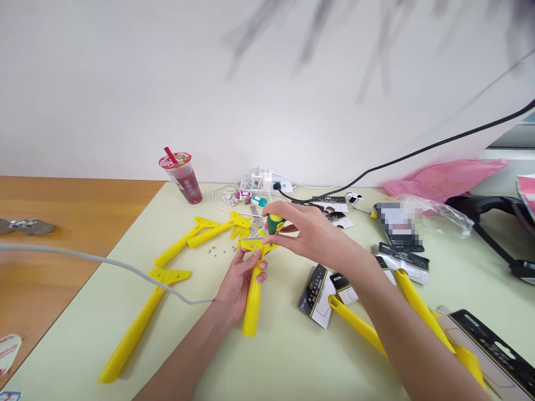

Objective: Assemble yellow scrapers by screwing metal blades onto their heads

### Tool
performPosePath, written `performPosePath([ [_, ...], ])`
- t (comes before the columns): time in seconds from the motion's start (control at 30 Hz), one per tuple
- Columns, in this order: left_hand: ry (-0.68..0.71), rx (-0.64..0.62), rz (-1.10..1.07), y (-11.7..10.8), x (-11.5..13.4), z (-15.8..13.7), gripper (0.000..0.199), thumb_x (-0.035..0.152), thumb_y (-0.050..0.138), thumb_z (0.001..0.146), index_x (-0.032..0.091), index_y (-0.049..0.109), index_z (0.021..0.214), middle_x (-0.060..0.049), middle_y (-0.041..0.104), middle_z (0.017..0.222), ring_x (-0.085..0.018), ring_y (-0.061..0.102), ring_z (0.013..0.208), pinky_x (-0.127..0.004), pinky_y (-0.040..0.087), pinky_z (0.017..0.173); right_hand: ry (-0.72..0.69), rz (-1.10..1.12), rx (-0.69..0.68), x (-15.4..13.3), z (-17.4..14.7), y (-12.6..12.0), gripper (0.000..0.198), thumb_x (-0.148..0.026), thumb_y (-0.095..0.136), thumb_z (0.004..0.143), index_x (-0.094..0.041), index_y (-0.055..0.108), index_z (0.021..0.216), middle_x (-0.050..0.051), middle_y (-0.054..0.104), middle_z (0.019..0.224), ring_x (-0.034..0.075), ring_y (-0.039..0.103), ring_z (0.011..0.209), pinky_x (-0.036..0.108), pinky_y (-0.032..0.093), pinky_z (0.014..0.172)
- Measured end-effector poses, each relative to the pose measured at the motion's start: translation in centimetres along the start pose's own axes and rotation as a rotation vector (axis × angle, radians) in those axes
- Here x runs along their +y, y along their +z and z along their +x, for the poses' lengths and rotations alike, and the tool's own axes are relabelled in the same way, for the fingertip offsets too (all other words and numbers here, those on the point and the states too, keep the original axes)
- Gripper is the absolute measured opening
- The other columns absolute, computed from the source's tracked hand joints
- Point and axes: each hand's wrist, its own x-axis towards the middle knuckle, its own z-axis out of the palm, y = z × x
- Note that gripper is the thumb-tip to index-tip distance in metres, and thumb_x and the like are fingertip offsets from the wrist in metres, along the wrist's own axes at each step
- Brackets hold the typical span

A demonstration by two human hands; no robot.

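In the middle of the head view, my left hand (239, 281) is wrapped round the neck of a yellow scraper (252, 303), its handle pointing towards me. A metal strip runs along the far edge of the scraper's head. Over that head, my right hand (298, 231) grips a screwdriver (275, 223) by its green and yellow handle; my fingers partly hide it, and whether its tip touches a screw I cannot tell. Small screws and nuts (215, 250) lie just left of the scraper. Two yellow scraper handles (179, 245) rest behind them, and another scraper handle (137, 328) lies nearer on the left.
A drink cup (186, 178) with a straw stands at the back left. By the wall is a power strip (267, 184) with a black cable (401, 153). Boxed packs (317, 295), further yellow handles (422, 306) and a phone (397, 225) lie right. A grey cable (104, 259) crosses left.
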Motion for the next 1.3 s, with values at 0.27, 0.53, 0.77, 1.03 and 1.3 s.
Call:
performPosePath([
  [0.27,0.017,-0.006,0.009,-0.2,0.0,0.1,0.047,0.020,0.096,0.079,0.021,0.059,0.109,0.000,0.064,0.105,-0.006,0.060,0.069,-0.018,0.044,0.051,0.018,0.004,0.020,0.1,-0.1,0.6,0.039,-0.037,0.074,0.103,-0.036,0.063,0.141,0.005,0.072,0.141,0.023,0.074,0.110,0.037,0.065,0.090],
  [0.53,0.111,-0.060,0.131,0.0,0.2,0.0,0.053,0.026,0.099,0.076,0.024,0.057,0.107,0.002,0.063,0.096,-0.012,0.066,0.076,-0.022,0.047,0.055,-0.038,-0.067,0.058,-0.6,0.5,2.1,0.035,-0.032,0.072,0.103,-0.031,0.066,0.137,0.009,0.072,0.130,0.024,0.073,0.106,0.036,0.062,0.087],
  [0.77,0.189,-0.076,0.173,0.7,0.6,-0.8,0.052,0.035,0.098,0.079,0.024,0.055,0.104,0.001,0.066,0.099,-0.012,0.067,0.077,-0.020,0.045,0.053,-0.090,-0.025,0.285,-1.3,0.2,0.4,0.036,-0.041,0.074,0.103,-0.031,0.064,0.136,0.007,0.075,0.121,0.022,0.073,0.097,0.040,0.064,0.090],
  [1.03,0.422,-0.082,0.250,5.7,5.3,-0.9,0.050,0.038,0.096,0.081,0.024,0.054,0.103,0.002,0.068,0.094,-0.012,0.067,0.072,-0.022,0.047,0.056,0.228,-0.027,0.533,1.0,-1.6,-7.5,0.040,-0.048,0.060,0.106,-0.027,0.049,0.138,0.008,0.074,0.110,0.025,0.073,0.089,0.039,0.058,0.078],
  [1.3,0.726,-0.322,0.364,13.9,9.2,-0.2,0.044,0.042,0.093,0.085,0.025,0.057,0.103,-0.001,0.075,0.102,-0.017,0.075,0.085,-0.026,0.054,0.066,0.597,-0.526,0.107,11.2,-1.8,-6.3,0.023,-0.038,0.052,0.107,-0.019,0.065,0.106,0.018,0.077,0.104,0.033,0.071,0.099,0.040,0.048,0.081],
])
